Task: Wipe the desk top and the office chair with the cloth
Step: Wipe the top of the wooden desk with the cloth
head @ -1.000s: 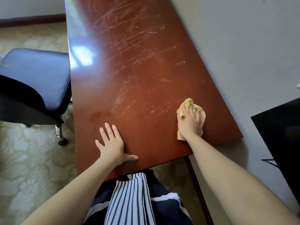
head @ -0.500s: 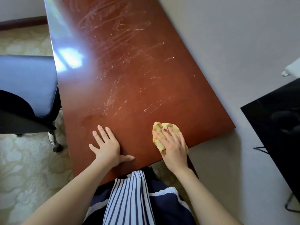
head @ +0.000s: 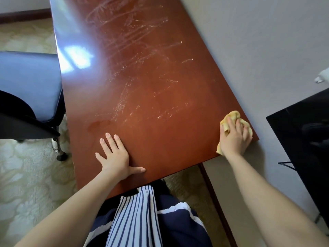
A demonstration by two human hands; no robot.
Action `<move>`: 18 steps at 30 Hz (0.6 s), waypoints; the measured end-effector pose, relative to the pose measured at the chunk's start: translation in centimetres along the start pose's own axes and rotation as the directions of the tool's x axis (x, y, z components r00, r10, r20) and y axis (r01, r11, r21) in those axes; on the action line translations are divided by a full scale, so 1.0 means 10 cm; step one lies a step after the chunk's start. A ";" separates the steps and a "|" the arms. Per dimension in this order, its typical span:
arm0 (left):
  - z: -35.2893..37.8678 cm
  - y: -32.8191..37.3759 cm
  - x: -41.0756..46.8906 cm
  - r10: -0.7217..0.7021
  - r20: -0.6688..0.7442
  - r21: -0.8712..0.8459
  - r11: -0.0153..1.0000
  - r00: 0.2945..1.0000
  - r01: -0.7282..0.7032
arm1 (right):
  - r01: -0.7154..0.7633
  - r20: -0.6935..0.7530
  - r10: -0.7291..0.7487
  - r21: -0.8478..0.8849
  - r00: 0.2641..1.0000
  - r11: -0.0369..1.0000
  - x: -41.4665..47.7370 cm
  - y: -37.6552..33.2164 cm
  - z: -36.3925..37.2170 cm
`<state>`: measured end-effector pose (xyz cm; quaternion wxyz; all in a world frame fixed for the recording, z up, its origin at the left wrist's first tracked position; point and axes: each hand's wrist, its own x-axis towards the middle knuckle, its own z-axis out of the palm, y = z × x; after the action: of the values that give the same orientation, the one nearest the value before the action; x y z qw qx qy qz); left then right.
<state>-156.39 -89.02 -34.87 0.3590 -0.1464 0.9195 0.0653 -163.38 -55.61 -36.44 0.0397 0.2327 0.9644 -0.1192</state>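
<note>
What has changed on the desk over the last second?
The right hand, holding the cloth, swept from the right side of the desk toward the middle of the near edge, then back to the near right corner by the wall. It never let go of the cloth. The left hand stayed flat on the desk near its near edge, and the office chair stayed at the left.

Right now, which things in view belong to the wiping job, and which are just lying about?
Job: cloth, held by the right hand; desk top; office chair; left hand, flat on the desk top.
Lying about: black object on the right; carpet.
</note>
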 end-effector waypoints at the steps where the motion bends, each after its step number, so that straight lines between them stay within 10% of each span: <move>1: 0.01 0.00 0.00 0.001 0.000 0.001 1.000 1.000 -0.001 | -0.032 0.040 0.032 -0.004 0.999 0.999 0.10 -0.01 -0.03; 8: 0.02 -0.01 0.02 0.000 0.000 -0.008 1.000 1.000 0.000 | -0.192 0.232 0.184 0.011 0.955 0.981 0.29 -0.50 -0.11; 18: 0.06 -0.04 0.04 0.005 -0.029 -0.026 1.000 1.000 -0.006 | 0.314 0.149 -0.311 0.000 0.939 0.949 -0.84 -1.11 0.34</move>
<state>-156.19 -89.40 -35.57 0.3437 -0.1497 0.9239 0.0762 -160.92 -69.69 -36.31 0.0941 0.0667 0.9849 -0.1293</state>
